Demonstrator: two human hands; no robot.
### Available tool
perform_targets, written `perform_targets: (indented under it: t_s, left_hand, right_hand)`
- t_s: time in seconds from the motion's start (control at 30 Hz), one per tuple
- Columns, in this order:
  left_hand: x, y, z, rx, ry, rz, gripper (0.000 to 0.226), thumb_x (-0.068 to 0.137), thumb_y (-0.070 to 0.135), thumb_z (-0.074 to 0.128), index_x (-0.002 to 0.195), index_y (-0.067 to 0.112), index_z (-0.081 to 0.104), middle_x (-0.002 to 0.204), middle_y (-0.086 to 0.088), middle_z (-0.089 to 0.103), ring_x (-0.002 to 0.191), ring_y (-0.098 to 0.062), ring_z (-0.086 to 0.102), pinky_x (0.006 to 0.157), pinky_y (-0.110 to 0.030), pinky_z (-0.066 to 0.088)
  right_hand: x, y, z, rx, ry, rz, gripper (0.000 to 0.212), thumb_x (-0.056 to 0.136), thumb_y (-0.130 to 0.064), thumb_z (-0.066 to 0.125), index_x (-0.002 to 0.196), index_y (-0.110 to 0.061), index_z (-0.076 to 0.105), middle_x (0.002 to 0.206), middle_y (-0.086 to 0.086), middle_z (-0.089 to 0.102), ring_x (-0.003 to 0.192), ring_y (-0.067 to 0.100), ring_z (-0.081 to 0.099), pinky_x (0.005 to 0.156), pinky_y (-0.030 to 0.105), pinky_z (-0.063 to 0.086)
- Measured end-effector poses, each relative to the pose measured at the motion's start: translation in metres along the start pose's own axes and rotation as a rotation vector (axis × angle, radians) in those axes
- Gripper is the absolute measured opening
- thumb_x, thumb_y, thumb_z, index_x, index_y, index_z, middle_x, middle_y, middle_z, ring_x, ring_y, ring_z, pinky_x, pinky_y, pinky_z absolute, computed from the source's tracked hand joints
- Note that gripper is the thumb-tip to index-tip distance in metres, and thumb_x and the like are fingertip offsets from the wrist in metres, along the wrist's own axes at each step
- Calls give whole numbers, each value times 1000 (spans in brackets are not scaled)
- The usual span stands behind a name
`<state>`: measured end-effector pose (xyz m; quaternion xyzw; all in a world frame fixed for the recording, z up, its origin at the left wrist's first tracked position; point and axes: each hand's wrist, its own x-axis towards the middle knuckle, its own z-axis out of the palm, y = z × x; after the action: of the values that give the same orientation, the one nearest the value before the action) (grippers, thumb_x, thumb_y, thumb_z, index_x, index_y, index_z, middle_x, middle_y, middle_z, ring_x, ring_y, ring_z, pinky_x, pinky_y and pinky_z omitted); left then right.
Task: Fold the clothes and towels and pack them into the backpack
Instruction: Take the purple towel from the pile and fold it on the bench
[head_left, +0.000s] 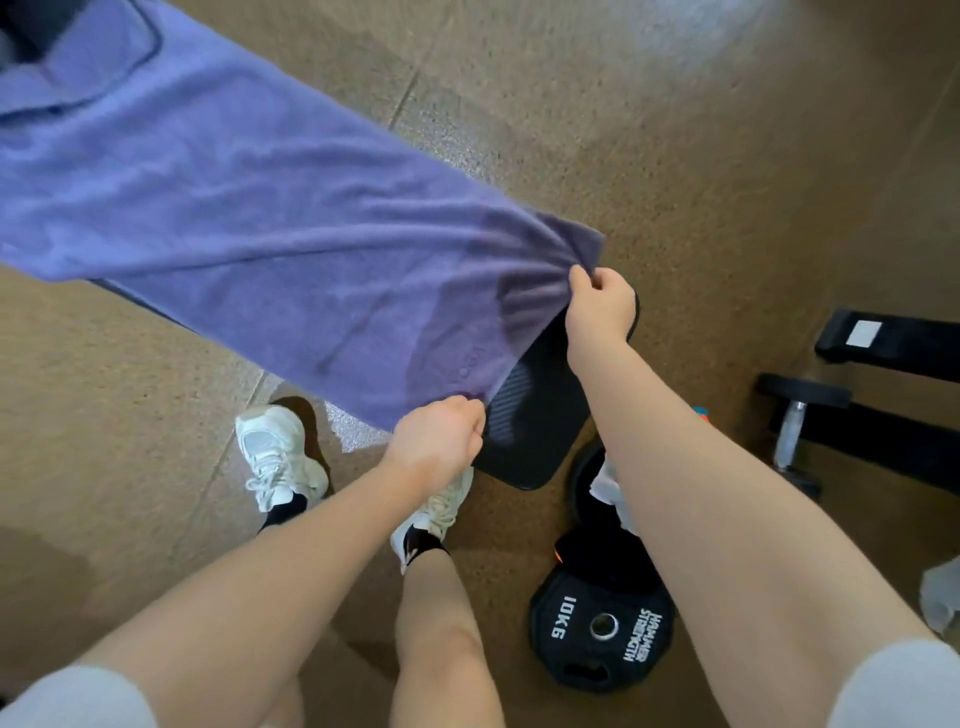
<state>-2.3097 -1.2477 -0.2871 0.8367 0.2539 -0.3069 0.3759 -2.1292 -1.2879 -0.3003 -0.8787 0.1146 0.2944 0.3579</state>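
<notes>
A long purple towel (249, 208) stretches from the upper left down to the middle of the head view, spread over a black padded bench (535, 415). My left hand (441, 441) pinches the towel's near corner at its lower edge. My right hand (597, 306) grips the other near corner, where the cloth bunches into creases. The towel's far end lies folded at the top left. No backpack is in view.
A black 10 kg weight plate (602, 629) lies on the brown floor by my right leg, with another black plate (587, 483) behind it. A dumbbell (795, 421) and a black rack (893, 348) stand at the right. My white trainers (275, 452) are below the towel.
</notes>
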Motion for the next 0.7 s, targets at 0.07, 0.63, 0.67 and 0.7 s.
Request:
perform_targets:
  t_s: [0.07,0.63,0.67,0.7]
  left_hand:
    - [-5,13,-1,-58,-64,53,11,90,11,42,83,16,49,92,-5,56,86,-26,56,67,-34,38]
    - [2,3,26,459,-90,202,26,95,23,40,114,10,52,117,-10,53,111,-30,52,81,-35,41]
    - [-5,3,26,437,-94,253,29,94,26,40,111,9,55,114,-11,55,108,-31,54,78,-33,41]
    - [-14,4,28,401,-103,301,31,92,30,39,107,9,58,111,-11,57,105,-31,55,73,-32,39]
  right_hand:
    - [1,2,-20,48,30,46,18,93,-23,50,81,-12,56,78,4,57,80,22,53,80,40,46]
    - [-1,21,-45,257,-10,255,25,96,-22,49,113,-7,60,75,6,56,61,15,51,60,31,51]
    - [-1,22,-50,235,0,263,30,96,-21,49,119,-3,56,106,20,59,63,16,54,69,37,56]
    - [0,24,-54,202,11,260,31,97,-20,48,119,0,55,80,-7,36,61,15,53,71,39,56]
